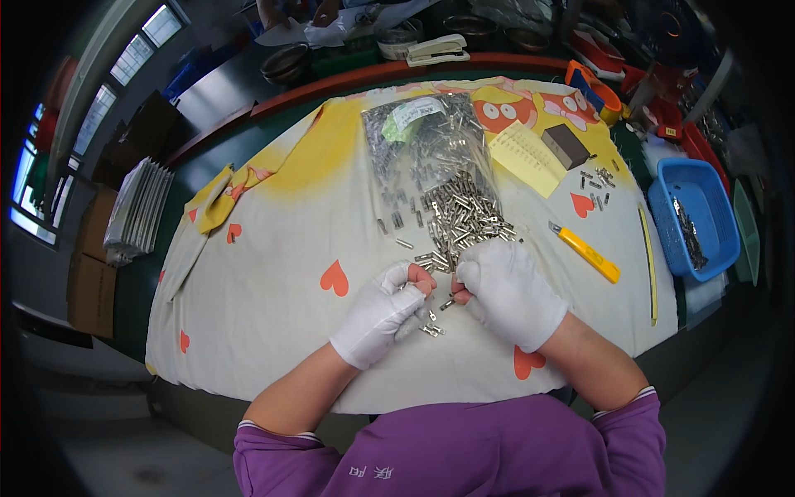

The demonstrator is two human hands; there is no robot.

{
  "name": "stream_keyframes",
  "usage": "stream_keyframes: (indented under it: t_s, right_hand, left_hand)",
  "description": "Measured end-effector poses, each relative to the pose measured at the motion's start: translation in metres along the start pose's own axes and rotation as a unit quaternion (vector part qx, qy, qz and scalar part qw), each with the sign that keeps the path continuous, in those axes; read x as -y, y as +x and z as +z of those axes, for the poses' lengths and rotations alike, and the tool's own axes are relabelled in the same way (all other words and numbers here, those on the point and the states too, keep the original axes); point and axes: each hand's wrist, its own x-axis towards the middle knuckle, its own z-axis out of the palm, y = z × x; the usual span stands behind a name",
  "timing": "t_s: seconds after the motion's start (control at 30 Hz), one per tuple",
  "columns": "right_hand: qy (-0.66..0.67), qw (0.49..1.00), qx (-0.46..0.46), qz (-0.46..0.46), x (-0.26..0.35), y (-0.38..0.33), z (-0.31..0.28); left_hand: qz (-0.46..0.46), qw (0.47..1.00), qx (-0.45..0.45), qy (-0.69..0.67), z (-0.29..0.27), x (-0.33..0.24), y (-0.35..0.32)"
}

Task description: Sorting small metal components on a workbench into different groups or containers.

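Observation:
Both my hands wear white gloves with bare thumb and finger tips. My left hand is closed in a pinch near the table's middle; whatever lies between its fingertips is hidden. Just beside it, my right hand is also closed, fingers curled, its grip hidden from above. A small metal piece shows right by the right fingertips; I cannot tell whether it is held. Beyond the hands, a heap of small silvery metal parts spills from a clear plastic bag. Several more loose metal parts lie below the left fingertips.
A patterned cloth covers the table. At right lie a yellow utility knife, a yellow note, a dark block, a few metal parts, a yellow strip and a blue basket. A stapler is at the back.

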Motion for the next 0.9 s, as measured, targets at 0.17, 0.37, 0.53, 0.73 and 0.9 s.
stream_keyframes:
  t_s: [0.17, 0.37, 0.53, 0.73, 0.9]
  right_hand:
    - [0.155, 0.987, 0.011, -0.03, 0.004, 0.002, -0.007]
    - [0.185, 0.982, -0.017, -0.042, 0.002, 0.006, -0.007]
    - [0.205, 0.978, 0.002, -0.03, 0.005, 0.004, -0.007]
    - [0.192, 0.979, -0.035, -0.053, 0.005, 0.003, -0.013]
    - [0.188, 0.979, -0.051, -0.063, -0.002, 0.0, -0.007]
  left_hand:
    - [0.013, 0.973, -0.005, 0.232, 0.005, 0.008, 0.001]
    - [-0.08, 0.983, -0.03, 0.165, 0.011, -0.002, -0.005]
    - [-0.005, 0.977, -0.012, 0.211, 0.009, 0.01, -0.003]
    - [-0.079, 0.982, -0.017, 0.171, 0.01, -0.004, -0.005]
    - [-0.08, 0.986, -0.013, 0.143, 0.005, 0.001, -0.004]
